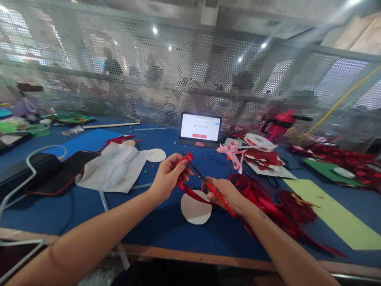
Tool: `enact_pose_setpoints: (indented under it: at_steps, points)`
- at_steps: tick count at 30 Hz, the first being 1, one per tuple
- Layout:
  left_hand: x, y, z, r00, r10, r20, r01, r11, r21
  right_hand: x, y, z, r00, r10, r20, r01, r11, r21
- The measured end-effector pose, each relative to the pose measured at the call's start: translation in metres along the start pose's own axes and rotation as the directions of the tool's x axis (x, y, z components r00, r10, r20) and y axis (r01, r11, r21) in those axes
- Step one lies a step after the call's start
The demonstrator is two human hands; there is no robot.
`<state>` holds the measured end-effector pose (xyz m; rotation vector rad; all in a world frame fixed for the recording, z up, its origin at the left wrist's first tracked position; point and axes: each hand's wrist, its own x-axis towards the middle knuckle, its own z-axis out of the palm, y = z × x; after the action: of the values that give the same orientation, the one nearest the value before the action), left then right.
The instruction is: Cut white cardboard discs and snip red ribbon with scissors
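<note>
My left hand (170, 171) pinches a red ribbon (195, 194) close to its end. The rest of that ribbon droops to the right, passing over a white paper circle (195, 214) on the table. In my right hand (224, 190) is a pair of scissors (218, 196) with red handles and dark blades. The blades point up and left, and their tips reach the ribbon beside my left fingers. Whether the blades have cut into it, I cannot tell. A heap of dark red ribbon (262, 198) lies just right of my right hand.
A tablet (200, 128) showing a timer stands at the back. Right of it are a pink glue gun (233, 155), a white spool (258, 142) and a pink bottle (279, 124). Yellow paper (336, 214) lies at right. A whitish cloth (114, 167) and a phone (64, 172) lie at left.
</note>
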<state>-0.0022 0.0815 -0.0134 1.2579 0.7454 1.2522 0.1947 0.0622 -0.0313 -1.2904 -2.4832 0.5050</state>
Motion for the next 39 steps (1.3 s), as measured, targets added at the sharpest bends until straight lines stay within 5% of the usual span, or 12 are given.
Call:
enact_pose_setpoints:
  at_steps: [19, 31, 39]
  points:
    - [0.001, -0.002, -0.002, 1.0, 0.025, 0.006, -0.025, 0.999, 0.02, 0.004, 0.012, 0.013, 0.991, 0.1, -0.084, -0.118, 0.965, -0.236]
    - [0.001, -0.003, 0.001, 0.998, -0.043, 0.039, 0.039, 0.994, 0.105, 0.002, 0.004, 0.006, 0.969, 0.165, -0.186, -0.126, 0.971, 0.205]
    - [0.003, -0.009, -0.001, 0.999, -0.015, 0.032, 0.012, 0.994, 0.112, 0.0, 0.002, 0.0, 0.98, 0.137, -0.145, -0.12, 0.985, 0.122]
